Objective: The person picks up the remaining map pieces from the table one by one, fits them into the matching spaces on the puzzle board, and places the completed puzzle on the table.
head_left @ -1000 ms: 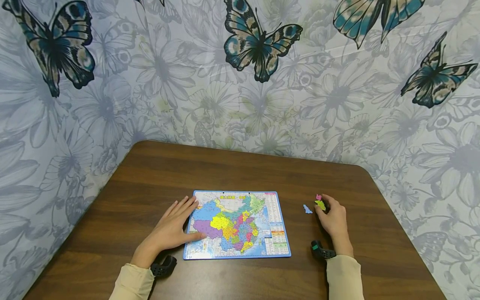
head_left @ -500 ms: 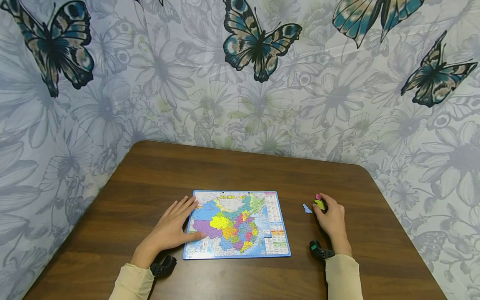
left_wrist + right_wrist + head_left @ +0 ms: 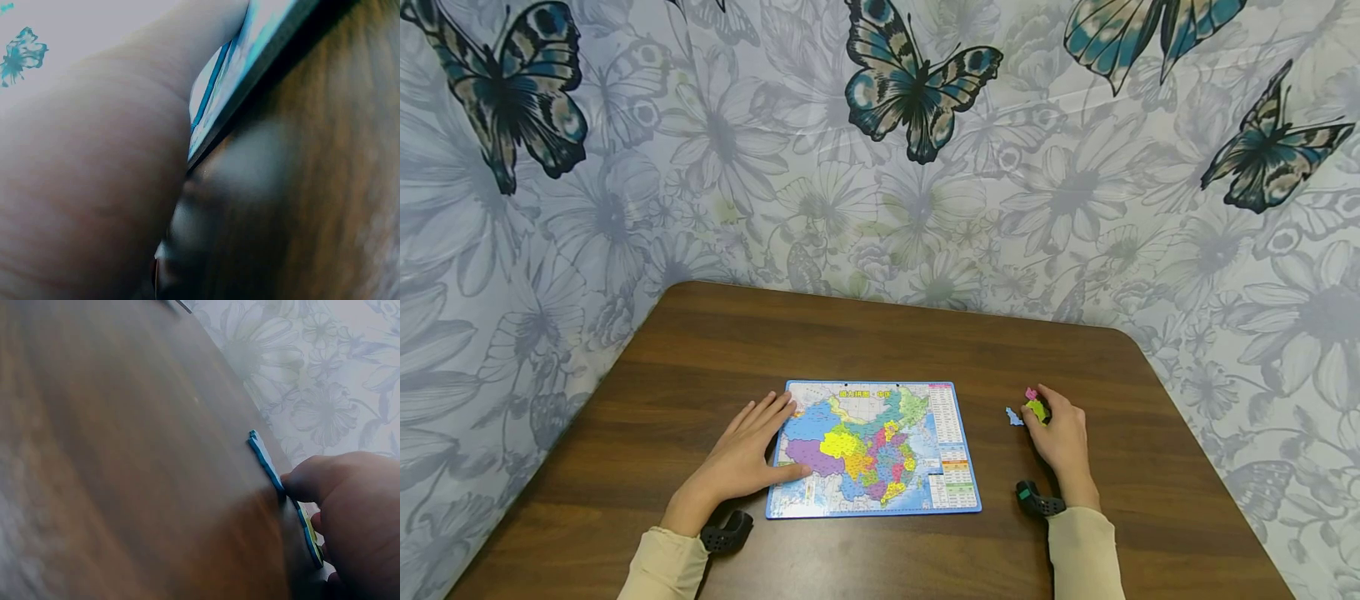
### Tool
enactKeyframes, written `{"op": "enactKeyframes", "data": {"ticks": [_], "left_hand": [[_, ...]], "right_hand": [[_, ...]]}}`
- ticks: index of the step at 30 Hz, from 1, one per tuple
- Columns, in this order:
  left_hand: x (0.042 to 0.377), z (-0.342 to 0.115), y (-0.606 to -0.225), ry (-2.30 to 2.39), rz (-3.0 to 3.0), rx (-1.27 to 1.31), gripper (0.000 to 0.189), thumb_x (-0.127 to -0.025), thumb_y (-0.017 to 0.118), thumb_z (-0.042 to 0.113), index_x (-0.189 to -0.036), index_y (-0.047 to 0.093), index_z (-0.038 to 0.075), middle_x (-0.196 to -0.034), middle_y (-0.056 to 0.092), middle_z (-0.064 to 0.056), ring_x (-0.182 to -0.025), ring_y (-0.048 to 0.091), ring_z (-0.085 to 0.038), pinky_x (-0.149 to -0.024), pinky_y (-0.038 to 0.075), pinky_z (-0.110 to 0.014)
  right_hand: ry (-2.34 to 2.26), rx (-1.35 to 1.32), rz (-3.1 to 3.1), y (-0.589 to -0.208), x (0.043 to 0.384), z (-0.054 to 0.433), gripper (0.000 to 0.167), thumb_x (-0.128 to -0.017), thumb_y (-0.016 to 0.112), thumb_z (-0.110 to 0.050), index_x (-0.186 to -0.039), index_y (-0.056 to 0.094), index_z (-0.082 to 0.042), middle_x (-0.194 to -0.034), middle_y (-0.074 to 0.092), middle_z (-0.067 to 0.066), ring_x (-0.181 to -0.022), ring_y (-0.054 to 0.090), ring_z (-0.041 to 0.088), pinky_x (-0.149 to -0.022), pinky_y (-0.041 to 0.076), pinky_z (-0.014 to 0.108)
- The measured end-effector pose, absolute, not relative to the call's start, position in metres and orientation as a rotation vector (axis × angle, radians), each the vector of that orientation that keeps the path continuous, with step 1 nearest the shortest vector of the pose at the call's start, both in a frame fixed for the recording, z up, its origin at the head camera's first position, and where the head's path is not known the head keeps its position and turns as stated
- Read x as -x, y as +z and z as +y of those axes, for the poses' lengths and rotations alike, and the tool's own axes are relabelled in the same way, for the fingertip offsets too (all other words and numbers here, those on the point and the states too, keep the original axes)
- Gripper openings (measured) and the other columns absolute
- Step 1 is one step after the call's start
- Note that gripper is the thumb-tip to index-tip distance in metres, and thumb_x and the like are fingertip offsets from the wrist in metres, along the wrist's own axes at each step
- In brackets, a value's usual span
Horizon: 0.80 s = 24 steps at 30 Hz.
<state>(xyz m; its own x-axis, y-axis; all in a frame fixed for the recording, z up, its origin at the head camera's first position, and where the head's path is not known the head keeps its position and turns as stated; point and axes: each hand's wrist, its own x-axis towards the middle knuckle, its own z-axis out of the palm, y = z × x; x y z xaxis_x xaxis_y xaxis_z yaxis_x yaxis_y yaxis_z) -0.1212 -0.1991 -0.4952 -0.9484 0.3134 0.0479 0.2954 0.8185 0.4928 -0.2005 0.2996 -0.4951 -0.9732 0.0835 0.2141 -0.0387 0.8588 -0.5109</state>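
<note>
A blue-edged map puzzle board (image 3: pixel 951 492) with a colourful map of China lies flat on the table. My left hand (image 3: pixel 733 462) rests at its left edge, fingers spread and the thumb lying over the lower left of the map. To the right of the board, my right hand (image 3: pixel 1063 437) has its thumb and curved fingers around a yellow-green puzzle piece (image 3: pixel 1037 410). A pink puzzle piece (image 3: pixel 1031 393) sits at its index fingertip. Beside the thumb lies a light blue puzzle piece (image 3: pixel 1013 416); in the right wrist view the thumb is right at the blue piece (image 3: pixel 265 462).
The brown wooden table (image 3: pixel 880 342) has rounded far corners and meets a wall covering (image 3: pixel 940 217) printed with flowers and butterflies. Black wrist devices sit on the left wrist (image 3: pixel 727 533) and the right wrist (image 3: pixel 1039 500).
My right hand has shifted slightly left, and the pink and yellow-green pieces have slid a little left with it. The left hand, the board and the blue piece have stayed put.
</note>
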Motion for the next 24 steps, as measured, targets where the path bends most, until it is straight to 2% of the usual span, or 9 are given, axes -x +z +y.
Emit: {"op": "enactKeyframes", "data": {"ticks": [7, 14, 18, 24], "left_hand": [[0.1213, -0.1994, -0.4953, 0.795, 2.961, -0.499, 0.106, -0.081, 0.073, 0.070, -0.161, 0.038, 0.010, -0.170, 0.027, -0.009, -0.158, 0.022, -0.035, -0.128, 0.010, -0.056], [0.1224, -0.2006, -0.4980, 0.796, 2.965, -0.510, 0.107, -0.081, 0.072, 0.072, -0.161, 0.037, 0.011, -0.171, 0.026, -0.008, -0.158, 0.021, -0.035, -0.128, 0.010, -0.057], [0.1225, -0.2006, -0.4983, 0.798, 2.966, -0.509, 0.107, -0.081, 0.072, 0.072, -0.161, 0.037, 0.011, -0.171, 0.026, -0.008, -0.158, 0.022, -0.035, -0.128, 0.010, -0.057], [0.1223, -0.2004, -0.4979, 0.790, 2.966, -0.509, 0.106, -0.081, 0.073, 0.071, -0.161, 0.037, 0.011, -0.171, 0.026, -0.008, -0.158, 0.022, -0.035, -0.128, 0.010, -0.057]], "right_hand": [[0.797, -0.009, -2.760, -0.4970, 0.2003, 0.2976, 0.035, -0.098, 0.068, -0.018, -0.128, 0.068, 0.000, -0.139, 0.059, 0.029, -0.126, 0.046, 0.052, -0.107, 0.034, 0.062], [0.858, -0.094, -2.659, -0.4960, 0.2007, 0.2941, 0.021, -0.095, 0.075, -0.011, -0.112, 0.076, -0.001, -0.119, 0.073, 0.025, -0.113, 0.059, 0.048, -0.101, 0.041, 0.060], [0.885, -0.072, -2.668, -0.4960, 0.2003, 0.2930, 0.022, -0.095, 0.075, -0.013, -0.113, 0.076, -0.002, -0.117, 0.074, 0.024, -0.111, 0.058, 0.048, -0.099, 0.044, 0.062], [0.919, -0.057, -2.669, -0.4972, 0.2007, 0.2924, 0.025, -0.095, 0.075, -0.012, -0.117, 0.072, 0.000, -0.115, 0.074, 0.024, -0.115, 0.057, 0.048, -0.104, 0.041, 0.063]]}}
